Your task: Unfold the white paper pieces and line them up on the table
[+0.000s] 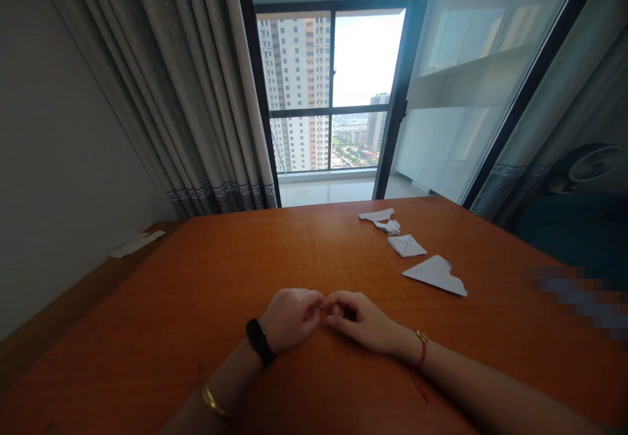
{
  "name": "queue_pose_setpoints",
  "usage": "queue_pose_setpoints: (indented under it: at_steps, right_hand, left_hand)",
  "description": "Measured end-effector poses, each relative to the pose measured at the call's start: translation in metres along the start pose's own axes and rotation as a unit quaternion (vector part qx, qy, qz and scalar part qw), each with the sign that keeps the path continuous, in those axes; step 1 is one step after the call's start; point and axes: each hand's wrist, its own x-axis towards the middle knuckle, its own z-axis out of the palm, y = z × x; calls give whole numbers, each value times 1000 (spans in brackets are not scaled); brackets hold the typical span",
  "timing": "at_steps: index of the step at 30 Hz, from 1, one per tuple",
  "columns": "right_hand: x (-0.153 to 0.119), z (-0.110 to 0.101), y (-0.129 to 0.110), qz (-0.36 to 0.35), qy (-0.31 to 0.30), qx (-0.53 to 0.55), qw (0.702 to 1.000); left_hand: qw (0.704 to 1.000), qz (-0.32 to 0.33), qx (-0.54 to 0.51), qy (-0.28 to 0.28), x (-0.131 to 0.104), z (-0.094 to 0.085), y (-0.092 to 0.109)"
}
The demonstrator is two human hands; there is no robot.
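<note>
Both hands rest on the wooden table [275, 252], their fingertips meeting near its middle. My left hand [293, 317], with a black band at the wrist, is loosely closed and shows nothing in it. My right hand [362, 320] has bent fingers with a gap between thumb and forefinger, and nothing shows in that gap. Beyond the right hand lies a folded white paper piece [434, 274] with one notched edge. Past it are a folded paper square [407, 245] with crossing creases and some crumpled or torn paper scraps [387, 226]. Neither hand touches the paper.
On a ledge at the left, by the wall, lies a pale strip [137, 244]. Grey curtains [196, 95] hang behind the table beside an open glass door. A round fan [596, 163] and a dark teal surface [569, 232] stand beyond the right edge.
</note>
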Motion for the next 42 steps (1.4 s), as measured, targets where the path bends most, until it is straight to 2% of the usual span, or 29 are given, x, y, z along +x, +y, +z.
queue_pose_setpoints:
  at_steps: [14, 22, 27, 34, 42]
  right_hand:
    - [1, -1, 0, 6, -3, -23, 1000]
    - [-1, -1, 2, -12, -39, -48, 998]
    - [0, -1, 2, -8, -22, -57, 998]
    - [-1, -1, 3, -9, -20, -57, 998]
    - [-1, -1, 3, -11, -34, -95, 995]
  left_hand:
    - [997, -64, 35, 21, 0, -4, 2]
    - [993, -97, 56, 47, 0, -4, 2]
    - [986, -149, 45, 64, 1, -5, -1]
    - [995, -86, -26, 37, 0, -5, 2]
    - [992, -117, 21, 44, 1, -5, 1]
